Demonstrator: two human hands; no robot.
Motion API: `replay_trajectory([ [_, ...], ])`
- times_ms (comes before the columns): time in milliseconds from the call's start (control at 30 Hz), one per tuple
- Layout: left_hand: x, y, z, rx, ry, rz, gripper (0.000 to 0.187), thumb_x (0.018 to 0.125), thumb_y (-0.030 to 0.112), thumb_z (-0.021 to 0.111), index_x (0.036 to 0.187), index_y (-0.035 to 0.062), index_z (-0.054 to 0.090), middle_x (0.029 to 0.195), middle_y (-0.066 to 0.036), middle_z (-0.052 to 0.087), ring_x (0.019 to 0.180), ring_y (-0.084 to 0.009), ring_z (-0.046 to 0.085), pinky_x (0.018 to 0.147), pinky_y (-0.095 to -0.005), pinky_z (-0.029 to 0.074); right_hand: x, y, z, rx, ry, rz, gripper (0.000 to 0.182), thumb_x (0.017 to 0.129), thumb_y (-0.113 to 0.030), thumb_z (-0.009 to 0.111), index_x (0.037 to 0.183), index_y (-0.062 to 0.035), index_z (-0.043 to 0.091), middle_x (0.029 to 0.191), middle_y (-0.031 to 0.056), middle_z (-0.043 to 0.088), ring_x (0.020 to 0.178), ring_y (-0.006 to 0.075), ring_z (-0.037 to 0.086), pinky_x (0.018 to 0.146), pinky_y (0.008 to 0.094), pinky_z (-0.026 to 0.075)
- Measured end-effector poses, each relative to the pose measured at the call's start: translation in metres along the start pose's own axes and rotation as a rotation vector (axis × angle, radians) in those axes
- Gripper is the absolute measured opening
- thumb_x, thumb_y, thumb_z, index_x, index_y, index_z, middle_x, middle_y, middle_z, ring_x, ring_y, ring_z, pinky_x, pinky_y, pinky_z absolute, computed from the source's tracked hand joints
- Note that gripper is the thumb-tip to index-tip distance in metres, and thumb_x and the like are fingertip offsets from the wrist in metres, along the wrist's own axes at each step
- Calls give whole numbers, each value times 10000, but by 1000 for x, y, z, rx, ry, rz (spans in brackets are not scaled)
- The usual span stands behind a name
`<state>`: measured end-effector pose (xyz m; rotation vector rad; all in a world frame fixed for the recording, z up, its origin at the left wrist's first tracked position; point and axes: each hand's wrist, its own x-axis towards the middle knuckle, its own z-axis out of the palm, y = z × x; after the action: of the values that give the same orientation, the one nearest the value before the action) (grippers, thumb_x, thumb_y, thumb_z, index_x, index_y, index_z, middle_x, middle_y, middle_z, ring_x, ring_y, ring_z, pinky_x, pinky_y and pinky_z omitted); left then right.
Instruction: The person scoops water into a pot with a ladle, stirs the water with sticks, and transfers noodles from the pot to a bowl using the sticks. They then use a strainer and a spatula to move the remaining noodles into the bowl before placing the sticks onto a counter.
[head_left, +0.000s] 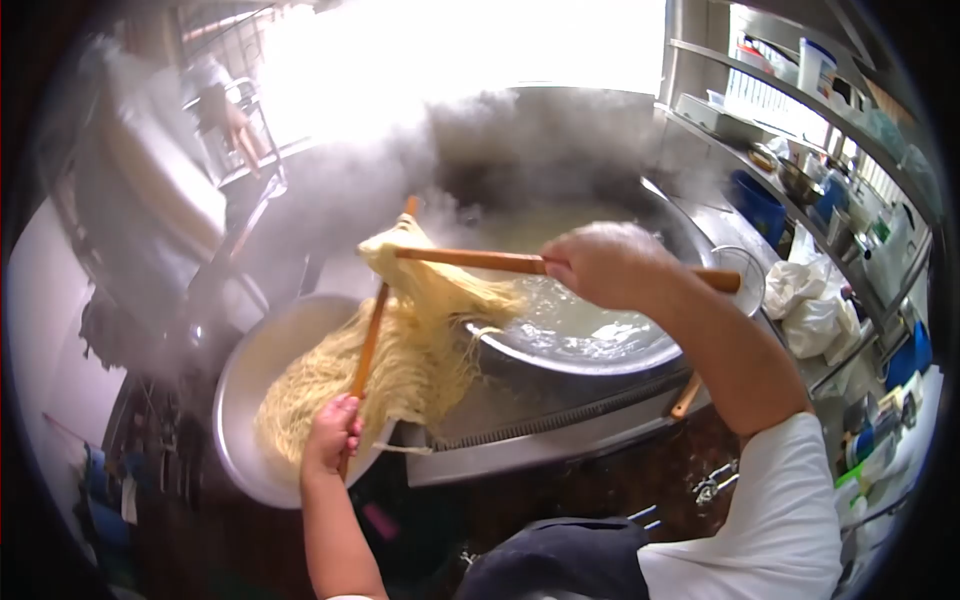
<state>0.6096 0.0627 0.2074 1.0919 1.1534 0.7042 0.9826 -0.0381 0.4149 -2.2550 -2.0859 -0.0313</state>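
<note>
Long yellow noodles (410, 350) drape from two wooden sticks, between a wide basin and a large steaming pot. My left hand (333, 433) is wrapped round the lower part of one stick (372, 335), which slants up through the noodles. Over the pot's right side, my right hand (605, 265) grips the other stick (460, 259), held nearly level with its far tip against the top of the noodle bundle. Part of the noodles lies in the metal basin (235, 400) at the lower left. Some strands hang over the near rim of the pot (590, 366), which holds bubbling water.
A wire-rimmed strainer (750, 275) is at the pot's right edge. Beyond it are white plastic bags (815, 305), a blue container (757, 205) and shelves with bowls. A wooden handle (686, 397) leans at the counter front. Steam blurs the back and left.
</note>
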Motion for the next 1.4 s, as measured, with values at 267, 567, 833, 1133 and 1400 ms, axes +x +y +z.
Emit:
replay_trajectory([
  [267, -144, -46, -147, -91, 254, 53, 302, 961, 309, 504, 1186, 110, 536, 594, 1, 458, 380, -65, 380, 338, -216, 330, 17, -155, -23, 49, -56, -295, 285, 901, -289, 495, 1078, -153, 673, 999, 89, 676, 912, 279, 638, 820, 402, 498],
  [567, -251, -33, -254, 826, 449, -534, 161, 899, 189, 543, 997, 75, 600, 589, -25, 532, 430, -117, 483, 391, -288, 407, 7, -193, -3, -248, -367, -284, 293, 897, -362, 532, 1040, -163, 693, 904, 71, 687, 840, 268, 648, 748, 394, 513],
  [833, -340, 50, -240, 1120, 813, -304, 276, 702, -6, 663, 977, 5, 639, 638, -96, 601, 493, -176, 596, 456, -330, 470, -51, -21, -24, 229, -444, 134, 315, 907, -308, 584, 1129, -100, 667, 660, 41, 630, 504, 92, 551, 487, 250, 473],
  [1133, -167, 149, -113, 1199, 409, 274, 288, 831, 151, 569, 1065, -9, 619, 817, -156, 644, 761, -235, 634, 713, -339, 478, -169, 89, -46, 178, -308, 491, 291, 873, -279, 597, 1101, -118, 682, 676, 68, 655, 577, 141, 616, 570, 297, 498],
  [1400, 39, 193, 79, 1751, 153, 221, 299, 864, 238, 579, 1119, 94, 644, 1044, -142, 662, 978, -283, 631, 843, -393, 494, -133, 122, 32, 13, -319, 362, 280, 882, -352, 562, 1101, -222, 680, 987, 84, 681, 924, 269, 643, 830, 391, 498],
])
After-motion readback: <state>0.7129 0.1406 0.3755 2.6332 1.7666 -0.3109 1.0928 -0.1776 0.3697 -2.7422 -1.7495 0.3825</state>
